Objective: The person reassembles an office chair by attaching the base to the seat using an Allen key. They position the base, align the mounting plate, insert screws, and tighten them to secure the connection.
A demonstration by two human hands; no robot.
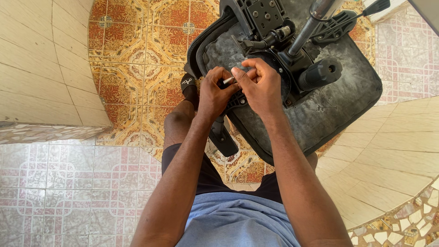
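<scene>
You held a small metal tool at the underside of an upturned office chair.

Your left hand (pixel 215 91) and right hand (pixel 260 84) were pressed together over the chair seat (pixel 329 114), which lay upside down across your lap above the patterned tile floor (pixel 137 55). Both hands were pinched shut on a slim silvery tool (pixel 228 80); its long axis ran roughly level, its bare end pointing left toward your left fingers, its working end hidden under your right hand. By my judgement you were working a fastener beside the mechanism plate (pixel 265 16), near the gas cylinder (pixel 311 23) and the black knob (pixel 322 72). The next move likely called for keeping the tool seated squarely while turning, with the seat steadied against your knee.
</scene>
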